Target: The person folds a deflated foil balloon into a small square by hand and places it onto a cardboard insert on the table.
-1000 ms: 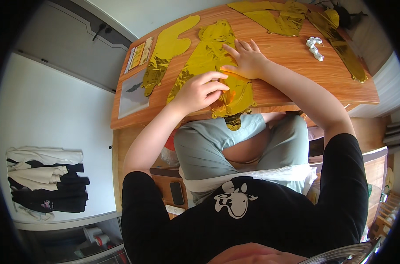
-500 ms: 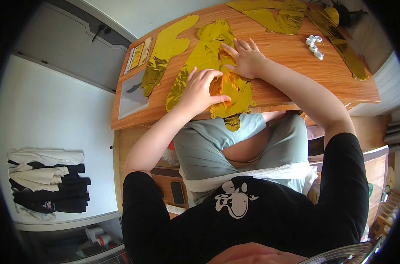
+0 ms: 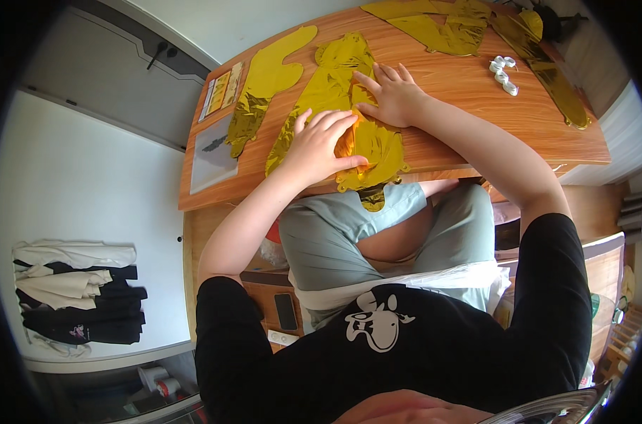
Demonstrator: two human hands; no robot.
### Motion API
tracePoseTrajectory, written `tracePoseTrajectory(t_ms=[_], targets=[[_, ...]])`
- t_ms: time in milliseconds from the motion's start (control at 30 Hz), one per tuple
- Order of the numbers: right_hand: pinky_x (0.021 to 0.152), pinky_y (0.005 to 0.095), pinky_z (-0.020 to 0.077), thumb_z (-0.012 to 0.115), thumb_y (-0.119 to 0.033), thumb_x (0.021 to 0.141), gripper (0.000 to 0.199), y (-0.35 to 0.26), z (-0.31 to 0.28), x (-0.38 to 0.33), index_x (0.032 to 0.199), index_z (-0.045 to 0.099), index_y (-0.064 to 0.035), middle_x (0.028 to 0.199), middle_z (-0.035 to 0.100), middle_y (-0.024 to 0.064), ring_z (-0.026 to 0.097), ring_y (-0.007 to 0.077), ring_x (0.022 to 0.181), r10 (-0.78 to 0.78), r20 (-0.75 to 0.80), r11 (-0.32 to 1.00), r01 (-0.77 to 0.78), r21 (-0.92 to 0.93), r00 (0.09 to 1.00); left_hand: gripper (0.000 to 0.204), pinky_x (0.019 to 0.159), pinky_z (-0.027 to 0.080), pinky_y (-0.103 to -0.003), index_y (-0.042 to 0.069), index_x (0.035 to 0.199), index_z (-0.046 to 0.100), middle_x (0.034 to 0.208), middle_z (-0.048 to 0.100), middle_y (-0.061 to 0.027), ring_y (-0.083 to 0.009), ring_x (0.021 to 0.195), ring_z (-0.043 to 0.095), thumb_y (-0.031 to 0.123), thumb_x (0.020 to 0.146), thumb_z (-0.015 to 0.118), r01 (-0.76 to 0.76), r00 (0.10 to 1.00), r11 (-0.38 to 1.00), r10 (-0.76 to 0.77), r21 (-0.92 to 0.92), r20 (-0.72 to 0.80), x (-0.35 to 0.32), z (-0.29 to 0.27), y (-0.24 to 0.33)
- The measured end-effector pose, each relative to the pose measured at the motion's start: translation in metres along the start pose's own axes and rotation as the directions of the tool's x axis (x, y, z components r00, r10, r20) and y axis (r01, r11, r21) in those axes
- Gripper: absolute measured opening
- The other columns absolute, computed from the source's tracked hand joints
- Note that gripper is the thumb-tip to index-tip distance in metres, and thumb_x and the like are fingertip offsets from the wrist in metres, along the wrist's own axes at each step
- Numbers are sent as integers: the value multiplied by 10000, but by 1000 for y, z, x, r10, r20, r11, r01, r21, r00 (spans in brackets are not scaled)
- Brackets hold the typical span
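A shiny gold foil balloon (image 3: 335,60), flat and wrinkled, lies on the wooden table in front of me. Its near end hangs over the table edge toward my lap, with a rounded tab (image 3: 372,198) at the tip. My left hand (image 3: 319,147) rests on the near part, thumb and fingers spread apart, beside an orange-glinting fold. Farther up on the right, my right hand (image 3: 395,99) lies on the foil's edge with its fingers stretched out. Neither hand is closed around the foil. What lies under the palms is hidden.
Another flat gold foil balloon (image 3: 268,71) lies to the left, near a printed card (image 3: 220,90) and a clear plastic sheet (image 3: 215,159). More gold foil (image 3: 459,32) is at the back right. A curled white ribbon (image 3: 503,74) sits on the right. A phone (image 3: 286,311) lies below the table's left side.
The foil between my hands lies flatter, and its orange-glinting fold has narrowed. My left hand has shifted slightly; my right hand stays nearly in place.
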State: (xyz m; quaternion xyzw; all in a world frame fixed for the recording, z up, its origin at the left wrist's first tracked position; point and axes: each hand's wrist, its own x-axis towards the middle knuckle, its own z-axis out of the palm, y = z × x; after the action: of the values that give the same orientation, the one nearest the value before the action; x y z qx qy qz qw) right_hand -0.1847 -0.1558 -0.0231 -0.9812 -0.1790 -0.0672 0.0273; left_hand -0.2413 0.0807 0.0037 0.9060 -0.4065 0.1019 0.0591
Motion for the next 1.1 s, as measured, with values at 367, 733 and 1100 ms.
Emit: tracePoseTrajectory(t_ms=[367, 733, 1100], targets=[[1258, 568, 146, 363, -622, 1042, 758, -1, -1, 0, 1660, 168, -227, 1643, 282, 274, 242, 400, 1550, 4, 5, 1000, -4, 2, 1000, 868, 1205, 244, -524, 98, 1469, 512, 1528, 509, -84, -269, 1439, 434, 612, 814, 757, -31, 999, 999, 30, 24, 39, 4, 1, -5], [1251, 583, 155, 365, -644, 1034, 766, 2, 2, 0, 1649, 202, -217, 1630, 298, 284, 252, 408, 1544, -7, -28, 1000, 7, 6, 1000, 942, 1213, 213, -545, 107, 1457, 465, 1539, 467, -113, -305, 1476, 362, 652, 758, 786, -47, 994, 998, 50, -29, 102, 16, 1, -15], [1254, 577, 153, 362, -670, 1025, 783, 1, 3, 1, 1648, 210, -221, 1634, 300, 270, 249, 399, 1546, -2, -19, 1000, 3, 10, 1000, 1131, 1237, 147, -593, 102, 1467, 372, 1585, 390, -179, -379, 1498, 305, 724, 641, 830, -51, 994, 997, 57, -64, 90, 24, 13, -28]])
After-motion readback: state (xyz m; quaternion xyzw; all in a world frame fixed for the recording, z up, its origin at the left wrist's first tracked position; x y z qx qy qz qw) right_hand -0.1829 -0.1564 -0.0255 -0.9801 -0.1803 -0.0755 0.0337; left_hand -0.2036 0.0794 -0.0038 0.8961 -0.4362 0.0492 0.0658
